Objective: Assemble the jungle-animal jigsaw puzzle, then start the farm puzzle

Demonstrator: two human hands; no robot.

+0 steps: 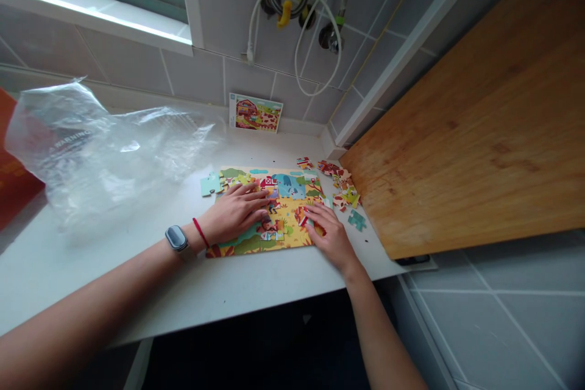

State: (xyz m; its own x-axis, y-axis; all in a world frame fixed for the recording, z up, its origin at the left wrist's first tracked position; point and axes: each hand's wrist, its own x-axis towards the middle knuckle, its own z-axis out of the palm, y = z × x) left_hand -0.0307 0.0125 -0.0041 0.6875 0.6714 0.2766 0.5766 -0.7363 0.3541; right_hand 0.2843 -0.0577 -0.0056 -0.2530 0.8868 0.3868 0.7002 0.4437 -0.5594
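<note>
A colourful jigsaw puzzle with animals and plants lies flat on the white counter. My left hand rests palm down over its left half, fingers stretched out, hiding part of the picture. At the right side of the puzzle, my right hand has its thumb and fingers around a red and white puzzle piece, low over the surface; the fingers partly cover it. A pale teal piece sticks out at the upper left edge. Several loose pieces lie to the right, with a teal-green piece nearer me.
A picture card of a farm leans against the tiled wall behind the puzzle. Crumpled clear plastic covers the counter's left side, beside an orange thing. A wooden board stands close on the right. Hoses and a white cable hang above.
</note>
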